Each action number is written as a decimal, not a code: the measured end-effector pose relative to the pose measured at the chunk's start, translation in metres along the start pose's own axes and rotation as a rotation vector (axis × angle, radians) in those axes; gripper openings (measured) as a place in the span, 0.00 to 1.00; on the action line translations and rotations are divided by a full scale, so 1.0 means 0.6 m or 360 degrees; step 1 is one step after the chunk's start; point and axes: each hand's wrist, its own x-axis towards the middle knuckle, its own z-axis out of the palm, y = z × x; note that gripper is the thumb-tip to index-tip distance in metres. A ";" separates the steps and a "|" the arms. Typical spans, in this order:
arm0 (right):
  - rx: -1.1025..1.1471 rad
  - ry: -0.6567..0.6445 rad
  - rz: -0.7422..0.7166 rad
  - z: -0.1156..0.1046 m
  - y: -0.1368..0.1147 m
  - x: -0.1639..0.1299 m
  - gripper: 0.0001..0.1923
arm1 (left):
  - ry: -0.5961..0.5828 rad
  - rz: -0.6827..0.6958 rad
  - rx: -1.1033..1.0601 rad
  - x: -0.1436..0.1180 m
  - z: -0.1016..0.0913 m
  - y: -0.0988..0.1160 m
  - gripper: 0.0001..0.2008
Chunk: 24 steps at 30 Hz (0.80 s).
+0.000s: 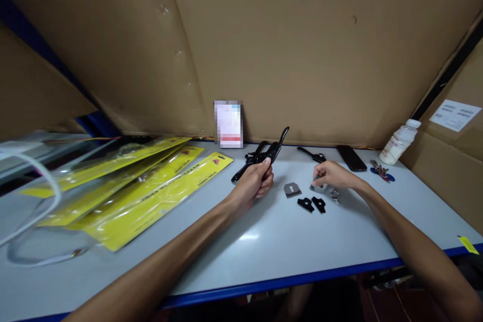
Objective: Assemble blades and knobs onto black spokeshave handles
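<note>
My left hand [256, 181] is closed around a black spokeshave body [279, 145], held tilted above the table. Behind it other black spokeshave bodies [260, 151] lie close together, partly covered. Over the parts on the table, my right hand [329, 175] has its fingertips pinched on a small grey metal blade [314, 186]. Just left of that hand lies a slotted grey blade [292, 190]. Nearer to me are two black cap pieces [312, 205] with holes. Small shiny screws [334, 194] sit under the right hand, partly hidden. Beyond it rests another black-handled piece [311, 154].
Yellow-carded plastic packages [162, 201] cover the left side, beside a white cable or strap [56, 196]. A blurred-screen device [229, 125] leans on the cardboard wall [287, 50]. At right are a black phone [351, 158], keys [382, 171] and a white bottle [400, 142].
</note>
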 end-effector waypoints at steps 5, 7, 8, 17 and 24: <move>0.0146 0.0110 -0.0050 0.012 -0.019 -0.001 0.06 | -0.0080 -0.0048 -0.0224 -0.002 0.003 0.000 0.24; 0.0330 0.0103 -0.0010 0.017 -0.026 -0.002 0.06 | -0.0070 -0.0009 -0.0205 -0.003 0.009 -0.001 0.21; 0.0418 0.0092 0.0024 0.018 -0.029 -0.003 0.06 | -0.0076 0.0011 -0.0199 -0.004 0.012 -0.003 0.19; 0.0610 -0.0007 0.0250 0.015 -0.033 -0.001 0.06 | -0.0113 -0.0063 -0.0089 -0.013 0.021 -0.006 0.14; 0.0479 0.0217 0.0053 0.018 -0.043 -0.005 0.08 | -0.0029 -0.0067 0.0023 -0.016 0.029 -0.008 0.17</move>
